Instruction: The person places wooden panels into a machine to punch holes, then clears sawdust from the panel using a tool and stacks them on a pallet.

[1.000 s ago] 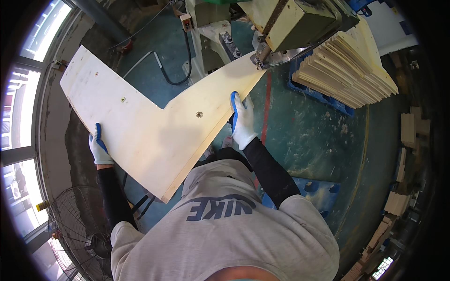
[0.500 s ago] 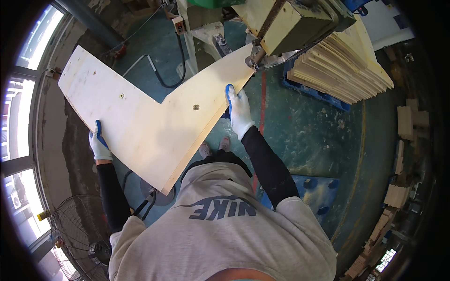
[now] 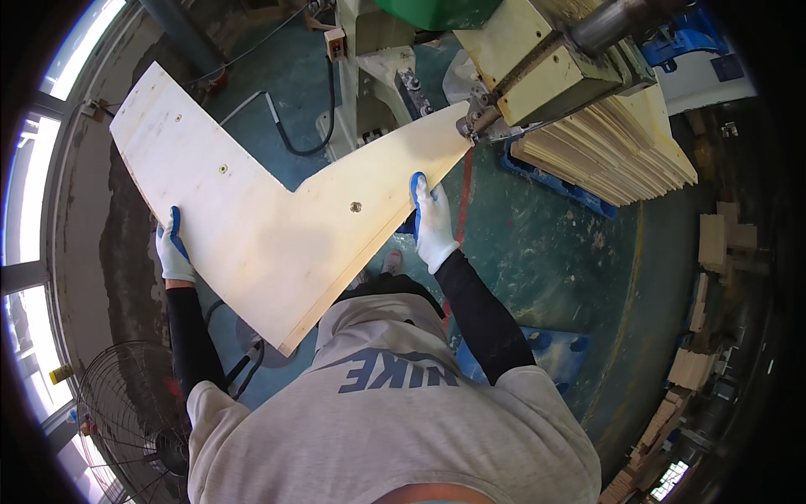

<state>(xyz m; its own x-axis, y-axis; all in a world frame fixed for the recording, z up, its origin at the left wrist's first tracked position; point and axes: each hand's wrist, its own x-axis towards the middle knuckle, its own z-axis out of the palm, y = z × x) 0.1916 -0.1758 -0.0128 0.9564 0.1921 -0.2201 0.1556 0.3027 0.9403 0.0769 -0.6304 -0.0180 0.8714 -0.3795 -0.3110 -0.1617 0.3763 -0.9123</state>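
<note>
A large V-shaped plywood panel (image 3: 277,244), pale and smooth, lies across both my hands in front of my body. Three small metal fittings dot its face. My left hand (image 3: 173,249), in a white glove with blue palm, grips the panel's left edge, thumb on top. On the right edge my right hand (image 3: 432,220), gloved alike, holds on with its thumb above and its fingers underneath, mostly hidden. The panel's far right tip sits under the metal head (image 3: 478,116) of a cream-coloured machine (image 3: 554,84); I cannot tell whether they touch.
A stack of plywood pieces (image 3: 604,155) rests on a blue pallet (image 3: 558,181) at the right. Another blue pallet (image 3: 546,357) lies nearer. A wire-cage fan (image 3: 134,420) stands at lower left, below windows (image 3: 34,193). Wood offcuts (image 3: 693,370) line the right side.
The panel's tip has shifted slightly right and nearer relative to the picture, along with the machine head, as the view moved. Both hands keep their hold on the panel.
</note>
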